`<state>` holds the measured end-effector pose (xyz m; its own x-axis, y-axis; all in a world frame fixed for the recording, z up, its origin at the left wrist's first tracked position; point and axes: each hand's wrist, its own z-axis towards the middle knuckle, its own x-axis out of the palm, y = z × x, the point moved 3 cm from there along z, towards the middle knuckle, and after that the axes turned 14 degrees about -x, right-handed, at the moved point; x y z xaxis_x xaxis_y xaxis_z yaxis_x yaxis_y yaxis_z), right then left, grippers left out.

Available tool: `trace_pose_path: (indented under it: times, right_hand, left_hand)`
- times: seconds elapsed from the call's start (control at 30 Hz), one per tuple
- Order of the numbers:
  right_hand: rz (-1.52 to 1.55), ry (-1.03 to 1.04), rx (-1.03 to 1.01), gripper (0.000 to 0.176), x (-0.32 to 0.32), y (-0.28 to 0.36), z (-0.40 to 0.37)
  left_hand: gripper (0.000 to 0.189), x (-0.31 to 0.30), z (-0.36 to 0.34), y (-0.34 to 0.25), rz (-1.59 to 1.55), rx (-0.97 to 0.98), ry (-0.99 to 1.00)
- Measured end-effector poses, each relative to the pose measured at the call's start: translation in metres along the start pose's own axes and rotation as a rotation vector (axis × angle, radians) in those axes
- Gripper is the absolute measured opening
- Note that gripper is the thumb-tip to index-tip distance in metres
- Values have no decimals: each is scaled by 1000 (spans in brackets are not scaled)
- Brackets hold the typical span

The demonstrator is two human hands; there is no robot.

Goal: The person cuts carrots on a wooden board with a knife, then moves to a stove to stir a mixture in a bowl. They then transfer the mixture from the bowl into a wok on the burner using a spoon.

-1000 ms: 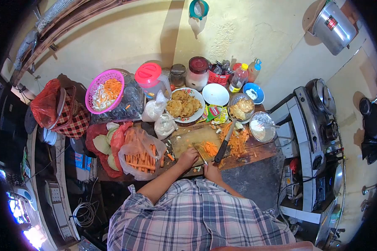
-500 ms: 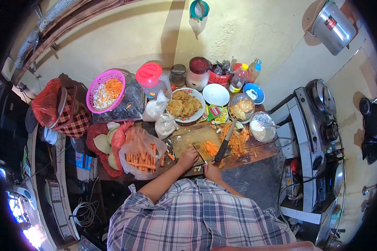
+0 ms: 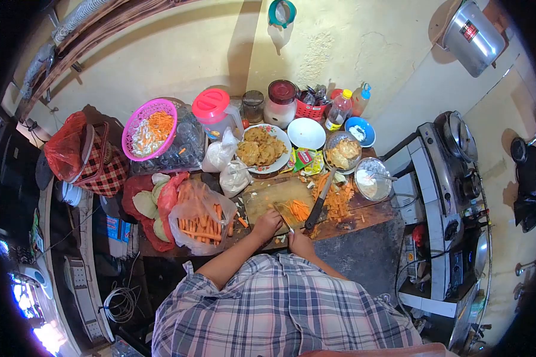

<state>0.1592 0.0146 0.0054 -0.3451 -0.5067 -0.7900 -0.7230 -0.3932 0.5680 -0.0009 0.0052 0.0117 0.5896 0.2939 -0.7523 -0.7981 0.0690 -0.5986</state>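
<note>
My right hand (image 3: 302, 244) grips a knife (image 3: 284, 219) by its handle, the blade slanting up and left over the wooden cutting board (image 3: 262, 199). Just left of the blade, my left hand (image 3: 268, 225) rests on the board with fingers curled down. Whatever lies under those fingers is hidden. Cut carrot strips (image 3: 298, 209) lie on the board to the right of the blade. A second knife with a black handle (image 3: 315, 213) lies at the board's right edge, near a larger heap of cut carrot (image 3: 339, 201).
A clear bag of carrots (image 3: 202, 223) sits left of the board. Behind stand a plate of fried food (image 3: 262, 149), a white plate (image 3: 307, 134) and a bowl of white powder (image 3: 373, 179). A pink basket (image 3: 127, 143) holds shredded vegetables. The stove (image 3: 438, 166) is at right.
The blade has tilted slightly, showing a thinner edge than before. Both hands stay in nearly the same place on the board.
</note>
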Motion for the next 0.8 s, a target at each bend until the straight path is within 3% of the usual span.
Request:
trace_pose_path:
  times: [0.2, 0.47, 0.8]
  right_hand:
    - [-27, -84, -40, 32, -2, 6, 4]
    - [153, -146, -24, 32, 6, -9, -6]
    - [71, -38, 7, 31, -2, 5, 2]
  left_hand:
    - [9, 3, -1, 1, 9, -37, 25]
    - [8, 0, -1, -2, 17, -48, -22]
    - [9, 2, -3, -1, -17, -58, -33]
